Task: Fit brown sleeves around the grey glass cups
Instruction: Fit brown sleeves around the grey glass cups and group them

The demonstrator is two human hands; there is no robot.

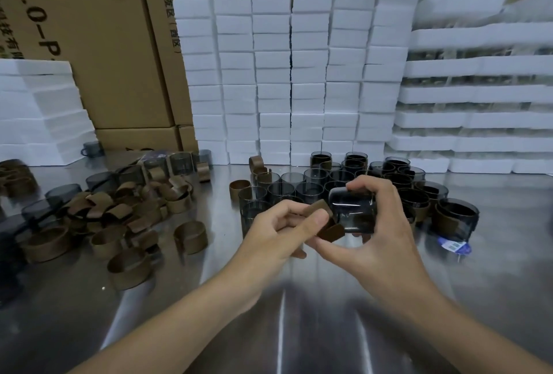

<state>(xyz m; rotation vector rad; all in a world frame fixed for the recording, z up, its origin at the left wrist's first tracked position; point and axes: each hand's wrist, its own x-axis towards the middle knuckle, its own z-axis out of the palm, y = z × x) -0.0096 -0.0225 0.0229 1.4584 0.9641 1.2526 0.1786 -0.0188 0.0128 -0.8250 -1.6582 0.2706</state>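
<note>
The near middle of the table (281, 314) is bare metal, the widest open room, crossed only by both forearms. To the left a heap of brown sleeves (119, 209) with a few grey cups among it blocks the surface, and 3 loose sleeves (191, 237) stand nearer at its edge. To the right, packed grey cups (314, 185) stand rim to rim. Between heap and cups a narrow bare lane runs back, partly closed by 1 standing sleeve (239, 189). The left hand (275, 236), pinching a brown sleeve (324, 222), and the right hand (380, 242), gripping a held cup (353, 212), fill the air before the cups. White foam stacks (275, 74) and cartons (98, 44) wall off the back. A blue label (454, 246) lies flat at right.
</note>
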